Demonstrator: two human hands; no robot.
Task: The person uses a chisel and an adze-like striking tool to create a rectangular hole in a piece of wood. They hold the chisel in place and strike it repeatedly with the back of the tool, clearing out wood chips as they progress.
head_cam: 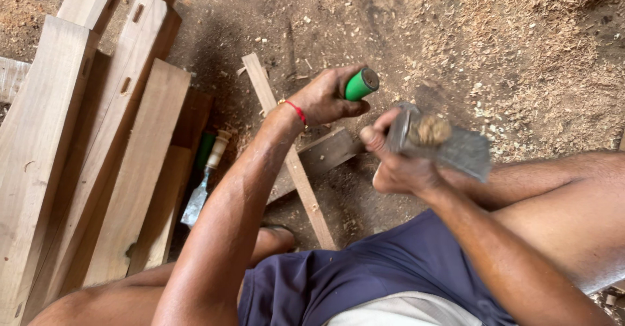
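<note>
My left hand (323,97) is closed around a green-handled chisel (361,84), whose butt end points up and to the right. My right hand (397,163) grips a grey metal axe head (449,145) with a frayed wooden handle end, held just right of the chisel's butt. Below both hands lies a dark wooden piece (325,153) crossing a narrow wooden strip (294,163) on the dirt floor. The chisel's blade is hidden behind my left hand.
Several pale wooden posts with mortise slots (97,144) lie at left. Another chisel with a green and cream handle (205,176) rests beside them. Sawdust and wood shavings (521,46) cover the ground at upper right. My bare knees frame the bottom.
</note>
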